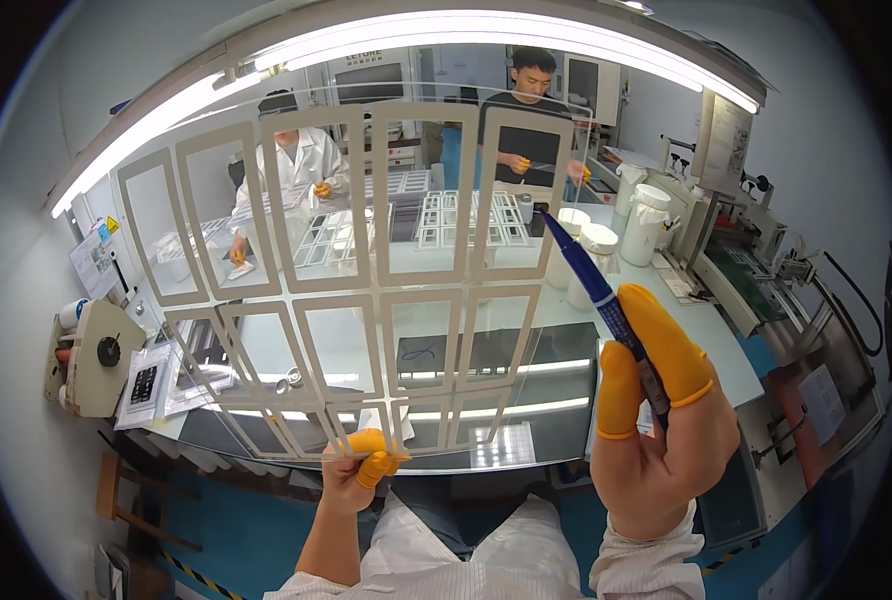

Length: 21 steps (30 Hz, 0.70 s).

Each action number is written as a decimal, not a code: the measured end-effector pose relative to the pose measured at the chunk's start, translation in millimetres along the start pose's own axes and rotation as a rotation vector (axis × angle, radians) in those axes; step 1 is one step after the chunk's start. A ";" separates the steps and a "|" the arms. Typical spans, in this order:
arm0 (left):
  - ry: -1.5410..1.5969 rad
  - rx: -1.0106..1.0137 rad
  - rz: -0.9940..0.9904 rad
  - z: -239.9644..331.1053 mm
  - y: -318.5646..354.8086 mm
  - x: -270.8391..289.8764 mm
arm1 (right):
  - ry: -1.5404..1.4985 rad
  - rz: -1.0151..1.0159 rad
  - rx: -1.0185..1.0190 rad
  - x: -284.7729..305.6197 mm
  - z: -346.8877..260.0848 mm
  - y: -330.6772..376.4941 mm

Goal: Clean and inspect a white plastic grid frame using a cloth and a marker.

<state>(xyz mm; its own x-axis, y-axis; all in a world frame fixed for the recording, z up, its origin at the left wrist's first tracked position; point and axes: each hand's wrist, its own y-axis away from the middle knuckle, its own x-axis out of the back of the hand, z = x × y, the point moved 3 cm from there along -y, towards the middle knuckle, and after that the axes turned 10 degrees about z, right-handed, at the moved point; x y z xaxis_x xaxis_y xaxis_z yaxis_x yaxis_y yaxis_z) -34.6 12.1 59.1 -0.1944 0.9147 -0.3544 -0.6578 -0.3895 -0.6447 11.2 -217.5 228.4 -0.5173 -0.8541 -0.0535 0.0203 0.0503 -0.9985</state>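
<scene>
A large clear sheet printed with rows of pale grey rectangular frames stands tilted up in front of me. My left hand, in yellow finger cots, pinches its lower edge. Held between the yellow-covered thumb and finger of my right hand is a dark blue marker pen. The pen's dark tip points up and left, near the right edge of the sheet's upper row; I cannot tell whether it touches. Through the clear openings the table and two people beyond show.
A bright tube lamp spans overhead. Across the table, one person in white and one in black work. White jars stand at right, beside a machine. At left sits a tape dispenser by bagged sheets.
</scene>
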 end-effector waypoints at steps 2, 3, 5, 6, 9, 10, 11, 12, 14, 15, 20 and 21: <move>-0.033 -0.007 -0.002 1.6 -0.2 -0.3 | 0.054 0.013 0.035 -4.1 1.1 0.1; -0.096 -0.023 -0.018 2.6 -0.4 -0.9 | 0.112 0.027 0.072 -5.9 1.7 0.4; -0.156 -0.040 -0.035 4.3 0.2 -2.1 | 0.128 0.009 0.108 -7.1 4.1 -0.4; -0.169 -0.053 -0.024 5.0 0.8 -2.2 | 0.143 -0.008 0.145 -8.0 4.1 -0.4; -0.178 -0.046 -0.012 3.6 1.7 -1.2 | 0.089 -0.074 0.138 -7.2 -2.0 -1.2; -0.176 -0.024 -0.015 4.1 1.4 -0.1 | 0.076 -0.070 0.142 -4.4 -5.3 -3.1; -0.183 -0.034 -0.004 5.1 1.5 0.5 | 0.131 -0.103 0.106 -1.7 -6.2 -4.9; -0.185 -0.027 -0.012 5.0 1.8 0.3 | 0.184 -0.136 0.070 -1.5 -5.5 -6.3; -0.233 -0.005 -0.023 1.9 3.8 3.5 | 0.150 -0.087 0.085 -3.4 -2.8 -6.6; -0.235 -0.014 -0.009 1.4 3.6 6.1 | 0.127 -0.039 0.093 -3.7 -2.1 -7.4; -0.110 -0.036 -0.064 4.6 0.0 4.1 | 0.100 -0.067 -0.132 7.2 -8.2 -4.6; -0.109 -0.042 -0.051 4.9 -0.1 3.8 | 0.090 -0.072 -0.122 7.6 -11.6 -4.7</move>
<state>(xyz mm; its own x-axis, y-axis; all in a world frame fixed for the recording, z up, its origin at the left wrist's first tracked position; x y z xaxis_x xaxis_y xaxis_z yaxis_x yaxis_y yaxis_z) -38.8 16.2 61.1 -0.2407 0.9390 -0.2458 -0.6384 -0.3439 -0.6886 -2.8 -218.2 232.8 -0.5885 -0.8081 0.0247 -0.1212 0.0580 -0.9909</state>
